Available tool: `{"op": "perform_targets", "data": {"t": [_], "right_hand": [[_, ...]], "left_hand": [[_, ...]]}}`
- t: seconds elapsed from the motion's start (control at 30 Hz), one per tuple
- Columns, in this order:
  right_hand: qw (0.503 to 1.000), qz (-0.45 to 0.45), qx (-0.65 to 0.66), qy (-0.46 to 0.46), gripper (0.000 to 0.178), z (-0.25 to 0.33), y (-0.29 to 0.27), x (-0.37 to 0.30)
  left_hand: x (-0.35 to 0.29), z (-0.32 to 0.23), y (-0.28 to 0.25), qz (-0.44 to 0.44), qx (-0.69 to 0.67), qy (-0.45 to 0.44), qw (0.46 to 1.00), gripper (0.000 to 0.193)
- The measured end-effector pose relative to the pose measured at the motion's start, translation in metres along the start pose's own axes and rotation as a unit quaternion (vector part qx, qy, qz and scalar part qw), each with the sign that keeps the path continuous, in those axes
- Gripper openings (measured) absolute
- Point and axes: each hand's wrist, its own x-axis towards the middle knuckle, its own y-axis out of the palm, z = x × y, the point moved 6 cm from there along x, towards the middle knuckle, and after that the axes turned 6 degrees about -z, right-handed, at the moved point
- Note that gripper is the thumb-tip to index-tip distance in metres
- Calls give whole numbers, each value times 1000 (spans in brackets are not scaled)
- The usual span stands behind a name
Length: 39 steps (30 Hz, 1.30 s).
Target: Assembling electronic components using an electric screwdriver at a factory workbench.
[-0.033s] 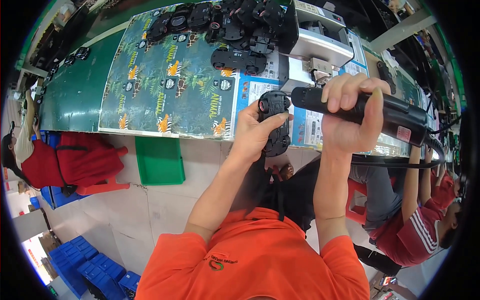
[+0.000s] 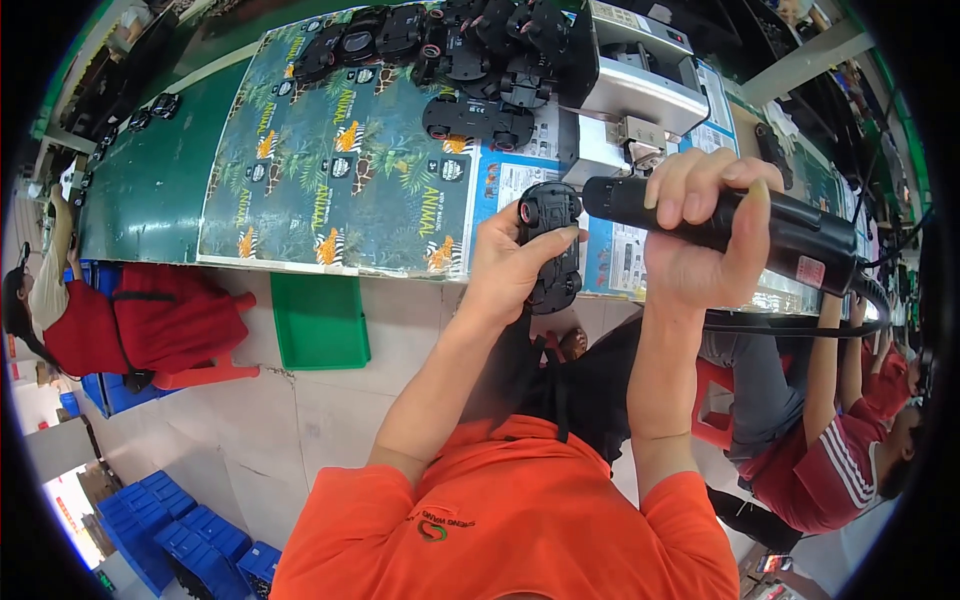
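the left hand (image 2: 515,265) pinches one black plastic toy car chassis (image 2: 551,245) at its side; the right hand (image 2: 700,235) wraps one black electric screwdriver (image 2: 720,220), tip touching it; several more chassis (image 2: 470,118) lie on the surface (image 2: 150,190)

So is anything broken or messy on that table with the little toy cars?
Nothing looks broken or spilled. The left hand holds a black toy car chassis while the right hand grips a black power screwdriver. More black chassis lie jumbled, not lined up, on the printed sheet.
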Motion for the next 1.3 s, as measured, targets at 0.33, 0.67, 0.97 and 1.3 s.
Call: {"op": "perform_targets", "data": {"t": [0.33,0.67,0.97,1.3], "right_hand": [[998,54,2,-25,11,2,8,0],[993,109,40,30,17,-8,7,0],[995,88,34,21,18,-2,8,-5],[999,8,-38,-33,12,15,-38,60]], "left_hand": [[1,-2,1,15,26,2,1000,30],[0,1,1,13,29,-16,999,31],[-4,0,2,-18,38,-2,999,19],[0,1,-4,-31,-195,10,980,57]]}}
